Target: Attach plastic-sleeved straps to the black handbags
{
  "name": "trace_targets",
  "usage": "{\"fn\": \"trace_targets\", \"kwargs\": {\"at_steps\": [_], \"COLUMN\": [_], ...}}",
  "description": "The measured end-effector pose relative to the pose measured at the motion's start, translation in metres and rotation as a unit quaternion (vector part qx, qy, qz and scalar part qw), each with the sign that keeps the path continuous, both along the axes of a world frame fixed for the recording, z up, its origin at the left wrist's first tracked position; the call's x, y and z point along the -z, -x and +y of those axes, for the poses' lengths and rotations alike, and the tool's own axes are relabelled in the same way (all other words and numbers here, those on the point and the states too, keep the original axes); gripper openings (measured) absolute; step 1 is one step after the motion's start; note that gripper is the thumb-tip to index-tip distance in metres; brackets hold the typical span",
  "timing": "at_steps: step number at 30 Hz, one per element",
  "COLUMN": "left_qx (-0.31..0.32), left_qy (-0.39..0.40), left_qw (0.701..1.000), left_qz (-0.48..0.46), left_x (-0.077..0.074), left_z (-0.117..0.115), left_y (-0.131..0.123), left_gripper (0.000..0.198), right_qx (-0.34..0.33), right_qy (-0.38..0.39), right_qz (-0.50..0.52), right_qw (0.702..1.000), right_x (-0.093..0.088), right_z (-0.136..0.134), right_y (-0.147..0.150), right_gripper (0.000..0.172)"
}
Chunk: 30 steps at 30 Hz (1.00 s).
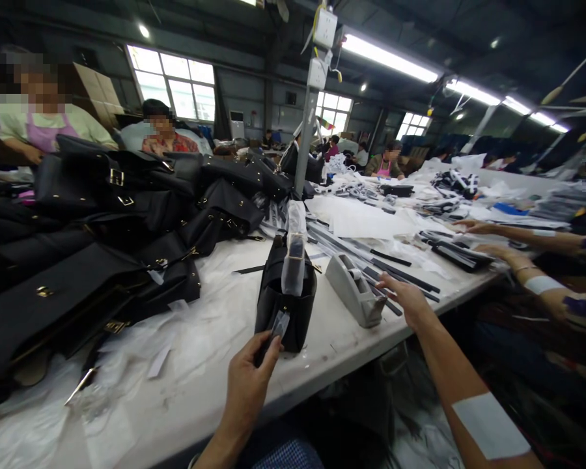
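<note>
Left fingers [271,355] tight, right fingers [395,286] seemingly loose

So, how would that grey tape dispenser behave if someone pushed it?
The grey tape dispenser probably stays rigid, since its shell looks hard and moulded. It seems likelier to slide than roll, having flat sides and straight edges. Tipping looks unlikely too, as its long body sits low on the table.
</note>
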<state>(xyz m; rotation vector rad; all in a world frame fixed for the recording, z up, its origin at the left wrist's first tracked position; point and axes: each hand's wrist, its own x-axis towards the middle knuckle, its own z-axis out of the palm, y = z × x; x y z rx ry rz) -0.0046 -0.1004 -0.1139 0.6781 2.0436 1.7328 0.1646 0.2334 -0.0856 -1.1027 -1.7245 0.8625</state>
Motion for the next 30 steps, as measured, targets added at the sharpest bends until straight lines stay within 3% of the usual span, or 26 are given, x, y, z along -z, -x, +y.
{"fn": "trace_targets", "kwargs": {"at_steps": [3, 6, 10, 14, 17, 20, 25, 27, 30], "left_qx": [-0.002, -0.005, -0.004, -0.003, -0.001, 0.002, 0.003, 0.005, 0.006], "left_qy": [-0.004, -0.004, -0.005, -0.006, -0.014, -0.028, -0.049, -0.058, -0.078], "left_qw": [1.0, 1.0, 1.0, 1.0, 1.0, 0.999, 0.999, 0.998, 0.996], "left_qz": [-0.01, -0.008, -0.002, -0.011, -0.027, -0.033, -0.006, 0.015, 0.052], "left_x": [0.0, 0.002, 0.004, 0.005, 0.007, 0.008, 0.007, 0.006, 0.005], "left_z": [-0.001, -0.002, -0.002, -0.002, -0.003, -0.003, -0.002, -0.003, -0.004], "left_y": [0.0, 0.0, 0.0, 0.001, 0.001, -0.001, -0.005, -0.005, -0.004], "left_gripper": [0.044, 0.045, 0.043, 0.041, 0.039, 0.037, 0.032, 0.03, 0.026], "right_qx": [-0.027, -0.04, -0.036, 0.003, -0.007, -0.081, -0.304, -0.342, -0.332], "right_qy": [0.084, 0.149, 0.212, 0.223, 0.22, 0.229, 0.225, 0.217, 0.196], "right_qz": [0.027, 0.049, 0.072, 0.094, 0.101, 0.098, 0.093, 0.068, 0.004], "right_qw": [0.996, 0.987, 0.974, 0.97, 0.97, 0.965, 0.921, 0.912, 0.923], "right_x": [-0.011, -0.01, 0.018, 0.05, 0.057, 0.046, 0.007, -0.004, -0.01], "right_z": [-0.011, -0.024, -0.037, -0.047, -0.07, -0.112, -0.19, -0.209, -0.221], "right_y": [-0.014, -0.03, -0.043, -0.044, -0.038, -0.023, 0.032, 0.057, 0.085], "right_gripper": [0.043, 0.045, 0.049, 0.05, 0.049, 0.044, 0.029, 0.03, 0.034]}}
